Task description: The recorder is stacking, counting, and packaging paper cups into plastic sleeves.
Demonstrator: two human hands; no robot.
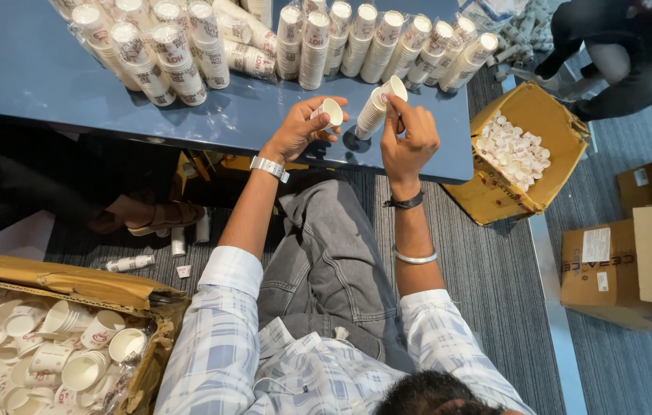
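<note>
Grey ribbed carpet covers the floor, and a dark blue table (34,69) fills the upper left and centre of the frame. Along its far edge lie wrapped sleeves of paper cups (280,38), laid side by side in two groups.

Near the table's front edge, at upper centre, the left hand (299,129) is closed around a single white paper cup (331,111), with the cup mouth turned toward the camera. A metal watch sits on that wrist. Just to its right, the right hand (410,138) grips a short stack of nested cups (378,106), fingers wrapped round the lower end; the stack tilts up and to the right above the tabletop. The single cup and the stack are near each other but apart. A dark band and a silver bangle are on the right forearm.

At right of the table, an open yellow carton (495,192) holds many small white cups. At lower left, a second open carton (72,288) holds loose paper cups in plastic. Closed brown boxes (633,261) stand at the right edge. Another person's sandalled foot (157,219) shows beneath the table at left.
</note>
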